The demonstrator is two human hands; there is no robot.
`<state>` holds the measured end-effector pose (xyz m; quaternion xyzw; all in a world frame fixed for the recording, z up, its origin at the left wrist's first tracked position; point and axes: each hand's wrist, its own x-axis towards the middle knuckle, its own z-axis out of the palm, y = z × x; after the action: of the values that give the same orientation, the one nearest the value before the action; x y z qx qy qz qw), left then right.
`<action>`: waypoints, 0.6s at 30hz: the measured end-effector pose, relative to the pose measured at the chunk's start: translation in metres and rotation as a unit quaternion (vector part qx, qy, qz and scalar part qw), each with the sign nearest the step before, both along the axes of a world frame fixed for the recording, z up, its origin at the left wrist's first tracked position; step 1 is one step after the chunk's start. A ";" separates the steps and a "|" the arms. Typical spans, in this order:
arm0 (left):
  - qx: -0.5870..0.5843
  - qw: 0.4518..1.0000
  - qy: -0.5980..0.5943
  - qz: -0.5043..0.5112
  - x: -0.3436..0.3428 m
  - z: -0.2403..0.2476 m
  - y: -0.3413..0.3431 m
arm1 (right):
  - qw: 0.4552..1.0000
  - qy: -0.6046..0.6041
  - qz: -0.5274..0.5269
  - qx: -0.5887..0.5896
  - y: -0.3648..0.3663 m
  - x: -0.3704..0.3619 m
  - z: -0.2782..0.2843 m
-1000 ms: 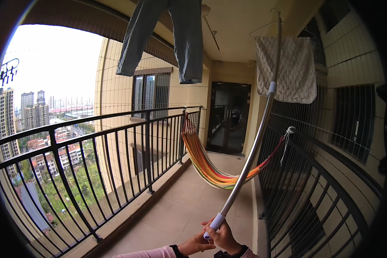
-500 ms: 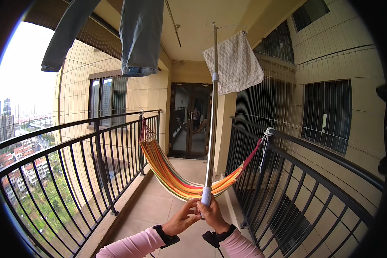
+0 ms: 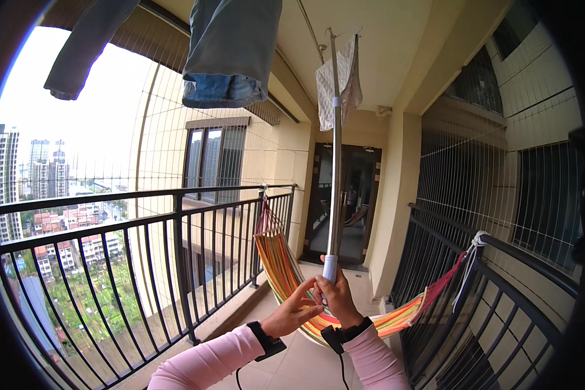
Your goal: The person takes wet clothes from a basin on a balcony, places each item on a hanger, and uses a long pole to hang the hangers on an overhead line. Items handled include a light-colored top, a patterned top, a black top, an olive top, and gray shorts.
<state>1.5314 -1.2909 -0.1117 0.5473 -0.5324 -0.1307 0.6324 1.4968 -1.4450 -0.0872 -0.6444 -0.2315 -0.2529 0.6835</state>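
Note:
A long metal clothes pole (image 3: pixel 335 195) with a pale grip stands nearly upright in front of me. My right hand (image 3: pixel 342 300) is wrapped around the grip near its lower end. Just left of it, my left hand (image 3: pixel 292 317) has its fingertips closed at the bottom of the grip, partly hidden by the right hand. Up at the ceiling, the pole's hooked top meets a thin hanger carrying a whitish textured cloth (image 3: pixel 350 84), seen almost edge-on. Whether the hanger also touches a ceiling rail cannot be made out.
A striped hammock (image 3: pixel 276 257) slings low across the balcony between the left railing (image 3: pixel 179 240) and right railing (image 3: pixel 500 286). Grey trousers (image 3: pixel 231 55) hang overhead at left. Glass doors (image 3: pixel 318 227) close the far end. Thin safety wires run above both railings.
My view has turned left, so the balcony has shifted rightward. The cloth has swivelled from facing me to nearly edge-on. Both hands stay on the pole.

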 end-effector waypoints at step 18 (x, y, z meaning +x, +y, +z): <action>-0.057 0.976 -0.115 0.175 0.145 0.091 -0.008 | 0.971 -0.125 0.203 0.031 -0.020 0.197 0.206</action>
<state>1.6766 -1.2985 -0.0205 0.6066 -0.5041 0.0761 0.6100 1.6937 -1.4649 0.1191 -0.5258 -0.4334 -0.1945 0.7056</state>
